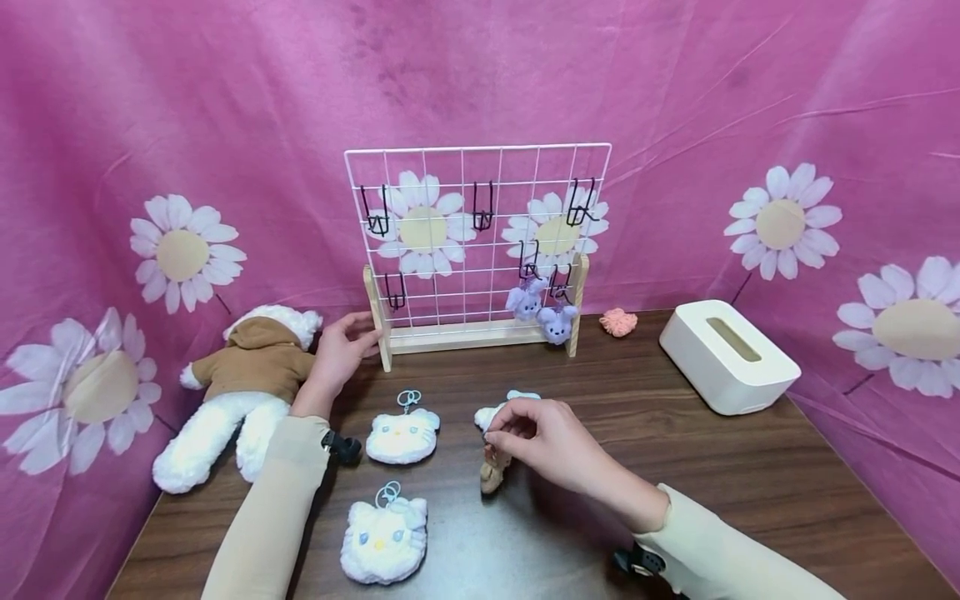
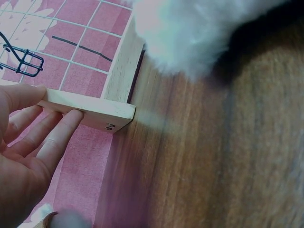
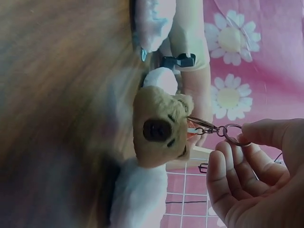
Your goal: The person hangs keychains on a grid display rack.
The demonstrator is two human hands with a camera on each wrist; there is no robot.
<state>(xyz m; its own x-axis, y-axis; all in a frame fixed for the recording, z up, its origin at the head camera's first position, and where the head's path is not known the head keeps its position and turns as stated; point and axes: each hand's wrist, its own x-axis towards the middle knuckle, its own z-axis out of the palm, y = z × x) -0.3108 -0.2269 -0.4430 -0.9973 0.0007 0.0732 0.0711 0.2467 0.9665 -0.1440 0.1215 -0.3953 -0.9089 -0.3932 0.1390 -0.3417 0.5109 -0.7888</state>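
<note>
My right hand point(image 1: 553, 440) pinches the metal ring point(image 3: 232, 135) of a brown bear keychain point(image 3: 160, 127), which hangs below it, close over the table. Its dark muzzle faces the right wrist camera. Just behind it a white plush keychain point(image 1: 486, 415) is partly covered by my right hand. My left hand point(image 1: 342, 355) holds the left wooden post point(image 2: 90, 105) of a white wire grid rack point(image 1: 477, 150), thumb on one side and fingers on the other. Two purple rabbit plush keychains point(image 1: 527, 302) hang from black hooks at the rack's lower right.
Two white cat-face plush keychains point(image 1: 402, 437) lie between my forearms. A white teddy in a brown hoodie point(image 1: 258, 367) lies at the left. A cream tissue box point(image 1: 729, 358) stands at right, a coral fuzzy piece point(image 1: 618, 322) beside the rack. Other black hooks point(image 1: 483, 208) hang on the grid.
</note>
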